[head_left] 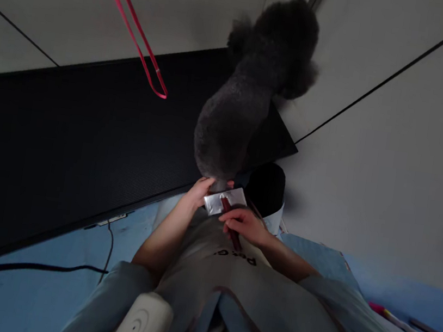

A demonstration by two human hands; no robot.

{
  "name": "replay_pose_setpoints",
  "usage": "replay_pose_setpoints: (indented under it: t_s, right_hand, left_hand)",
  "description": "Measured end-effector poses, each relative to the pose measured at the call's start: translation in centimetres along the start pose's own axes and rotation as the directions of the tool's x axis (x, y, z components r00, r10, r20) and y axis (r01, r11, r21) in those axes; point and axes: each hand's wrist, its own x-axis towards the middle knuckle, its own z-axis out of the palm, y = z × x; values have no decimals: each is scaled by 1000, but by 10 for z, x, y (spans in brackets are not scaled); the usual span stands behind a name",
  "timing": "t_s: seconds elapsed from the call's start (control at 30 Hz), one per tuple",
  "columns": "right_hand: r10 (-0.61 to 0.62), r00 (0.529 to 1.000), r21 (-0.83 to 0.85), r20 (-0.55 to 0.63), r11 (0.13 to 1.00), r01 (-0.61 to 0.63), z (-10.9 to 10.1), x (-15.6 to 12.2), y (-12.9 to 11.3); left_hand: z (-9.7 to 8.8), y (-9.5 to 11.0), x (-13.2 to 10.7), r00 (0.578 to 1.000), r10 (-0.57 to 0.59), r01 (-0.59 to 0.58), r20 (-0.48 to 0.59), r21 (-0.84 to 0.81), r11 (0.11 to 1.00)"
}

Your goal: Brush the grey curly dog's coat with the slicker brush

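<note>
A dark grey, curly-coated dog (232,118) stands with its rear toward me and its head at the far end. My left hand (200,189) is at its rear, with fingers showing on both sides of what looks like the tail (220,186). My right hand (246,225) is closed round the dark red handle of a slicker brush (225,202). The brush's silver rectangular head lies across the front of the tail and hides part of my left hand. I cannot make out its pins.
Under the dog is a black ribbed grooming table (96,143), set against pale walls. A pink loop leash (139,50) hangs over it. Beside the table stands a black cylindrical object (266,190). A black cable (46,266) crosses at lower left, above the blue floor (30,298).
</note>
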Motion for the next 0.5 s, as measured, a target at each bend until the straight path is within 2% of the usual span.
replay_pose_setpoints:
  t_s: [0.07, 0.13, 0.17, 0.23, 0.3, 0.33, 0.37, 0.43, 0.5]
  right_hand:
    - [87, 983, -41, 160, 996, -82, 6, -8, -8]
    - [65, 967, -81, 247, 996, -47, 9, -6, -15]
    - [-2, 977, -78, 215, 997, 19, 10, -2, -17]
    - [-156, 987, -61, 36, 986, 158, 10, 11, -15]
    - [-197, 973, -70, -118, 979, 189, 12, 19, -6]
    - [-165, 977, -74, -138, 985, 156, 13, 20, -1]
    - [-107, 988, -77, -114, 992, 99, 15, 18, 4]
    - [19, 999, -89, 27, 996, -16, 20, 9, 9]
    - [61, 986, -95, 155, 994, -46, 22, 4, 7]
  left_hand:
    - [-1, -5, 0, 999, 17, -19, -41, -54, 998]
    - [-4, -5, 1, 999, -2, -2, -47, -91, 996]
    - [-6, -3, 1, 999, -34, 30, -35, -96, 995]
    - [-10, 3, 2, 996, -87, 86, -6, -92, 992]
    - [-11, 7, 3, 996, -91, 92, 13, -90, 992]
    - [-11, 7, 3, 997, -79, 80, 14, -94, 992]
    - [-10, 7, 4, 997, -73, 74, 10, -98, 992]
    - [-9, 3, 4, 997, -78, 77, -1, -103, 992]
    - [-8, -3, 5, 997, -70, 67, -20, -101, 993]
